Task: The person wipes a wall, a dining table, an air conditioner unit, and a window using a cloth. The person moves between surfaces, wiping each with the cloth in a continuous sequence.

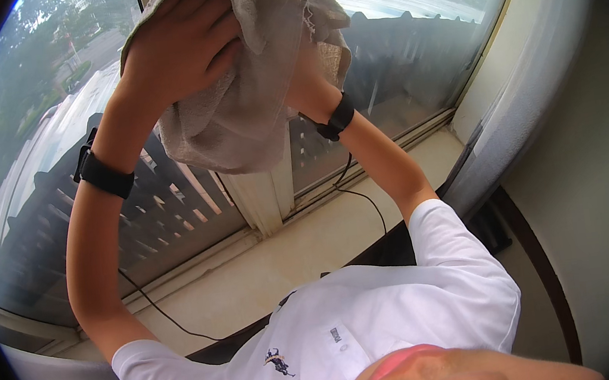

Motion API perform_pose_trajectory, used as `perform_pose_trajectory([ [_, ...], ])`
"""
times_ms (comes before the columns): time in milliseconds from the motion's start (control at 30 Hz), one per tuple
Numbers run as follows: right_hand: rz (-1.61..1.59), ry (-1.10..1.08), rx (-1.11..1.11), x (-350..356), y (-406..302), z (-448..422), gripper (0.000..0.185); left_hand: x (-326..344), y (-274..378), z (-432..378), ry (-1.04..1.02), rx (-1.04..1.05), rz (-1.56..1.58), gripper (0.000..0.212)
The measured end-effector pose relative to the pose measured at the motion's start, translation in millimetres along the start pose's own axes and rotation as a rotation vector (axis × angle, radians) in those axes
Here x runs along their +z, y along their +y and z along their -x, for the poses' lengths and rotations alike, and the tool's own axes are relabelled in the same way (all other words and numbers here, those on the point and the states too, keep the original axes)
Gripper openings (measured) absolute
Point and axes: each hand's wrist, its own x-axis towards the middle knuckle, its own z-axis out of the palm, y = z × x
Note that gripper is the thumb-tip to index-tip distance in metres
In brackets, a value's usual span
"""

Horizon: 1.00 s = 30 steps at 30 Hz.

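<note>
A grey-beige terry towel (235, 124) hangs bunched in front of a sliding window, held up in both hands. My left hand (184, 46) lies over the towel's left side, back of the hand towards me, with its fingers pressed into the folds. My right hand (310, 85) grips the towel's right side; cloth hides most of its fingers. Behind the towel are the window panes (408, 65) and the pale upright frame (260, 198) between them. Whether the towel touches the glass is hard to tell. Each wrist wears a black strap, one left (106, 176), one right (337, 118).
Below the window runs a cream sill (274, 269) with metal tracks. Thin black cables cross it at the left (166, 312) and right (364, 194). A pale curtain (529, 85) hangs at the right beside a wall (582, 158). Outside stands a dark ridged structure.
</note>
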Motion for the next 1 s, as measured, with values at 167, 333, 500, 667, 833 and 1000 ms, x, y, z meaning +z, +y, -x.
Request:
perform_pose_trajectory([
  [167,-0.048,0.103,-0.088,-1.3,-0.6,-2.3,0.062,-0.3,-10.3,-6.1,-0.089,0.075,-0.068,0.041],
  [333,0.047,0.054,-0.006,-6.6,-13.9,-6.5,0.067,2.5,-8.7,-22.4,-0.086,0.079,0.03,0.048],
  [500,-0.071,0.144,-0.066,-7.1,-11.4,-7.0,0.068,12.8,-8.7,-40.4,-0.002,0.13,0.045,0.052],
  [667,-0.126,0.055,-0.039,-8.6,5.2,3.5,0.062,7.3,-9.2,-43.9,-0.005,0.124,0.082,0.037],
  [833,-0.032,-0.105,0.038,-16.0,35.2,33.3,0.051,4.1,-6.3,16.7,-0.061,-0.049,-0.007,0.02],
  [1000,0.167,-0.133,-0.084,-41.9,66.3,17.6,0.051,-5.3,-15.2,23.7,0.052,-0.121,-0.07,0.012],
])
